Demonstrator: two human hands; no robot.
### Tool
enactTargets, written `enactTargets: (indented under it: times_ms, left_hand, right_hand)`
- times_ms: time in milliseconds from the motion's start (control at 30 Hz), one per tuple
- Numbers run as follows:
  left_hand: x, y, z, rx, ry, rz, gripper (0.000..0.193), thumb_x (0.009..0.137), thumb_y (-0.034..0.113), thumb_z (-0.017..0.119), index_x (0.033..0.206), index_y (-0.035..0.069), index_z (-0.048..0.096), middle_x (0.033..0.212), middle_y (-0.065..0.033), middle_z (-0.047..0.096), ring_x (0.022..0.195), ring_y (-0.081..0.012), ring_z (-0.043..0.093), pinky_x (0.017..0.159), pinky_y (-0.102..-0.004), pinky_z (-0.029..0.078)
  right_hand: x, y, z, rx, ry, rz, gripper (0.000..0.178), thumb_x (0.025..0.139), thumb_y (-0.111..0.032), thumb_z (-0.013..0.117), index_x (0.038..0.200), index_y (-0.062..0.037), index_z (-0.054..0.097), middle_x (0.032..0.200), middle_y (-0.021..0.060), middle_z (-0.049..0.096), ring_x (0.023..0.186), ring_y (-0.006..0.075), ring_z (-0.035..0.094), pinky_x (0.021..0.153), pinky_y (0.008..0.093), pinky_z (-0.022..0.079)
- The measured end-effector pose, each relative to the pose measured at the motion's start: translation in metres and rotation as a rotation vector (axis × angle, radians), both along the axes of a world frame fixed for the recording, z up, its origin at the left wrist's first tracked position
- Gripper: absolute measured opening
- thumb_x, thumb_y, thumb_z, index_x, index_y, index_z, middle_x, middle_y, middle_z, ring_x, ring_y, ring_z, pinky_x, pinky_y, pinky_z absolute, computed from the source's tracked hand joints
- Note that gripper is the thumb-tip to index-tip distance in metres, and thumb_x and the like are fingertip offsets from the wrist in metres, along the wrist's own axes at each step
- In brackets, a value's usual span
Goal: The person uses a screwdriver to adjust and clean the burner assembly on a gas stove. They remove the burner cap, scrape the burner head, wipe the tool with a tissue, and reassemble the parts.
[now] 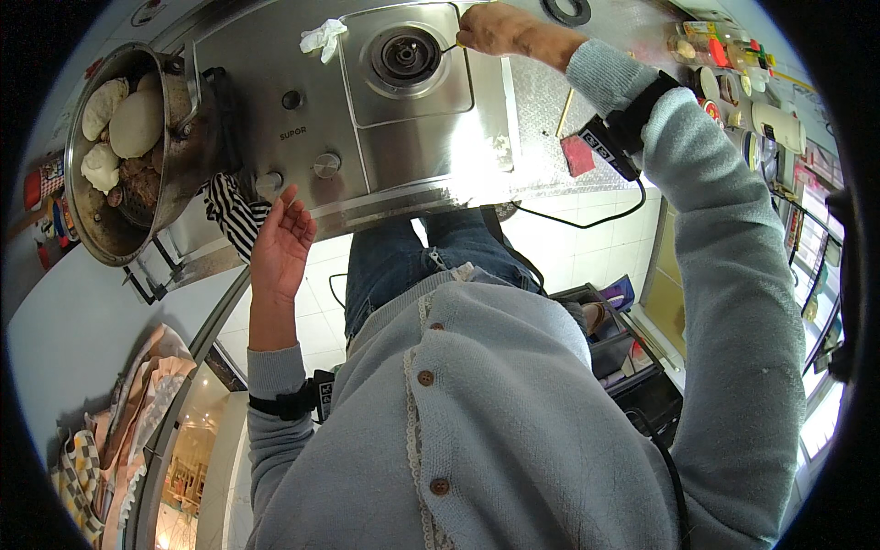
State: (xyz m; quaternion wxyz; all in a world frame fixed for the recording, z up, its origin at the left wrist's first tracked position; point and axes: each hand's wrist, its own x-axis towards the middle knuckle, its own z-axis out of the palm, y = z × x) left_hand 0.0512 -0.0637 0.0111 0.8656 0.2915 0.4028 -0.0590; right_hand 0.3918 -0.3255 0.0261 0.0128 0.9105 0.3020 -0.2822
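My right hand (490,29) reaches over the far right part of the steel gas stove (302,142). Its fingers are closed, and a thin dark rod (450,48) runs from them toward the round burner (405,57); the rod's other end and its kind are hard to make out. My left hand (286,234) is held palm up at the stove's front edge, fingers loosely stretched, holding nothing. Close beside it are a black-and-white striped cloth (236,215) and a silver knob (269,185). Another knob (326,165) sits farther right.
At the left stands a big metal pot (179,137) holding pale rounded pieces and brown chunks. A crumpled white tissue (323,39) lies left of the burner. A red pad (577,156) and several jars (733,78) are on the right counter. A black cable (587,225) hangs from my right wrist.
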Motion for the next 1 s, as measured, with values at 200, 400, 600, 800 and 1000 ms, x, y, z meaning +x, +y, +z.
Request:
enactTargets:
  times_ms: [200, 400, 600, 800, 1000]
  left_hand:
    - [0.0, 0.0, -0.001, -0.007, -0.002, 0.0, 0.032, 0.098, 0.023, 0.055, 0.123, 0.004, 0.057, 0.096, -0.0033, 0.063, 0.088, -0.0118, 0.06, 0.082, -0.0284, 0.053]
    - [0.0, 0.0, -0.001, -0.01, -0.004, -0.004, 0.032, 0.098, 0.023, 0.055, 0.124, 0.004, 0.057, 0.097, -0.0034, 0.064, 0.087, -0.0117, 0.061, 0.082, -0.0286, 0.053]
    - [0.0, 0.001, 0.0, -0.012, -0.002, 0.002, 0.031, 0.098, 0.023, 0.054, 0.123, 0.004, 0.057, 0.097, -0.0036, 0.064, 0.088, -0.0118, 0.061, 0.082, -0.0288, 0.054]
    - [-0.001, 0.002, -0.001, 0.009, 0.001, -0.009, 0.031, 0.098, 0.023, 0.054, 0.123, 0.004, 0.058, 0.096, -0.0034, 0.063, 0.088, -0.0117, 0.06, 0.082, -0.0287, 0.053]
    - [0.002, 0.005, -0.002, -0.02, -0.019, -0.024, 0.031, 0.098, 0.023, 0.055, 0.123, 0.004, 0.058, 0.096, -0.0032, 0.063, 0.088, -0.0121, 0.06, 0.083, -0.0289, 0.053]
  right_hand:
    - [-0.001, -0.001, -0.005, 0.007, -0.049, 0.018, 0.037, 0.09, -0.035, 0.053, 0.088, -0.0023, 0.071, 0.091, 0.0231, 0.068, 0.091, 0.0395, 0.066, 0.08, 0.0481, 0.052]
    - [-0.004, 0.004, -0.003, -0.031, -0.072, 0.072, 0.037, 0.089, -0.037, 0.054, 0.09, -0.0044, 0.071, 0.095, 0.0186, 0.069, 0.094, 0.0374, 0.065, 0.081, 0.0463, 0.052]
    - [-0.008, 0.009, -0.003, -0.095, -0.102, 0.124, 0.034, 0.09, -0.035, 0.054, 0.092, -0.0056, 0.071, 0.096, 0.0171, 0.069, 0.094, 0.0354, 0.066, 0.081, 0.0455, 0.052]
    - [-0.006, 0.007, -0.023, 0.102, -0.149, 0.164, 0.027, 0.088, -0.029, 0.055, 0.089, -0.0051, 0.067, 0.094, 0.0163, 0.07, 0.09, 0.0339, 0.067, 0.078, 0.0452, 0.052]
    - [0.014, -0.001, -0.049, 0.192, -0.191, 0.37, 0.024, 0.083, -0.027, 0.058, 0.089, -0.0056, 0.069, 0.081, 0.0185, 0.068, 0.073, 0.0336, 0.066, 0.066, 0.045, 0.052]
